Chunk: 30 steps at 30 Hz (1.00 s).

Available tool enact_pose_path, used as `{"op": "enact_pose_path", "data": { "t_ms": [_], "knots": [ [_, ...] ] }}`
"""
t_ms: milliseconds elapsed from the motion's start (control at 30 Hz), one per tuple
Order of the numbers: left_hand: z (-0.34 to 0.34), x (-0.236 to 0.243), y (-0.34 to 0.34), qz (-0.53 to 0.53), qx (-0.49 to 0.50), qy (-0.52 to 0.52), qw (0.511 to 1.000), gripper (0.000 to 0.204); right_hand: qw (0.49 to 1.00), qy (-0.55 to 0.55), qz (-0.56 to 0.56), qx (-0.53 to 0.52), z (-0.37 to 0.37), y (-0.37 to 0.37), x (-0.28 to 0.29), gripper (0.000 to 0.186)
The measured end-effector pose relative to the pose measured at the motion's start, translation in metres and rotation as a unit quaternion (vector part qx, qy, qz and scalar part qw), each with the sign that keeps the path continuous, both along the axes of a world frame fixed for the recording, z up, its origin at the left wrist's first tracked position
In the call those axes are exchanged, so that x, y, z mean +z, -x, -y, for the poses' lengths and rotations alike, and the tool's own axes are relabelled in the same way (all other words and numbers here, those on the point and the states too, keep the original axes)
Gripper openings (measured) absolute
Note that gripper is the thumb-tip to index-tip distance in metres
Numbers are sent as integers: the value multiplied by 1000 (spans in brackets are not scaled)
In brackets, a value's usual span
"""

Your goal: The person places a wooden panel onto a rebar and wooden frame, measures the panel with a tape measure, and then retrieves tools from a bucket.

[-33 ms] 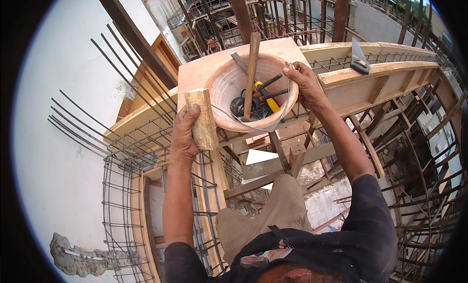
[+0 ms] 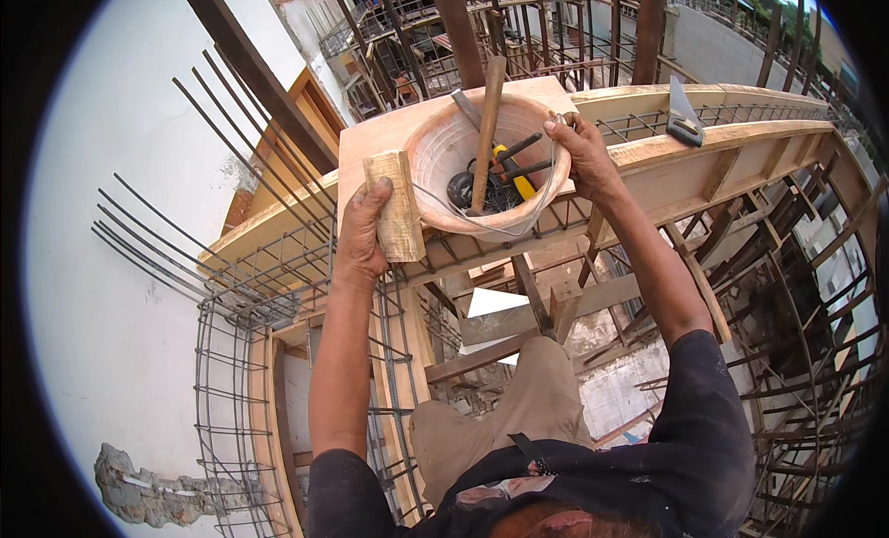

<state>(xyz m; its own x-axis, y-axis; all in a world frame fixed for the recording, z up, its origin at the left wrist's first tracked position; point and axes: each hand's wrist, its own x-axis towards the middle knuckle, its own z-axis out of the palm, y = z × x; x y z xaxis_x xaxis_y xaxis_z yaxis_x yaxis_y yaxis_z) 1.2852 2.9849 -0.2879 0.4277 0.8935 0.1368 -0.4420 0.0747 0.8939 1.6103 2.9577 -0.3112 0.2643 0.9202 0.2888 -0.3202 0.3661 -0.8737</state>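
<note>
My left hand (image 2: 363,225) is closed on a short, rough wood block (image 2: 399,209), held upright against the near left side of a bucket. The round, pale pinkish bucket (image 2: 432,158) tilts toward me over a plywood sheet. With fingers bent over its right rim, my right hand (image 2: 587,156) grips the bucket. Inside it, a hammer (image 2: 487,135) stands with its wooden handle sticking out at the top. Beside the hammer lie a yellow-and-black tool (image 2: 522,185), dark rod-like handles (image 2: 524,147), a flat metal piece (image 2: 466,108) and dark wire.
The plywood sheet (image 2: 361,149) rests across timber formwork (image 2: 741,135) with a rebar cage. A handsaw (image 2: 684,117) lies on the right formwork edge. Bare rebar ends (image 2: 148,223) jut out at left by a white wall (image 2: 111,334). Open gaps between props drop to a lower floor.
The bucket has shifted slightly to the right with my right hand on its rim. My left hand has moved the wood block right and a little up.
</note>
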Motion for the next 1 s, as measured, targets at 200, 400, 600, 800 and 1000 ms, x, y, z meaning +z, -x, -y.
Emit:
{"op": "enact_pose_path", "data": {
  "t_ms": [200, 400, 600, 800, 1000],
  "knots": [
    [-152, -14, -129, 3, 10, 23, 1000, 34, 992, -21, -22, -123, -106, -101, -34, 40],
    [-190, -34, -142, -18, -2, 75, 997, 39, 990, 68, 9, -125, -125, -125, -66, 38],
    [-146, -49, -84, -84, 41, 46, 995, 50, 961, 133, -107, -216, -114, -122, -69, 37],
    [-39, -76, 17, -116, 144, 119, 976, 37, 969, 134, -152, -139, -26, -72, -105, 38],
    [64, -118, 111, -247, 283, 14, 927, 52, 968, 182, -82, 153, 94, 27, -176, 70]
  ]
}}
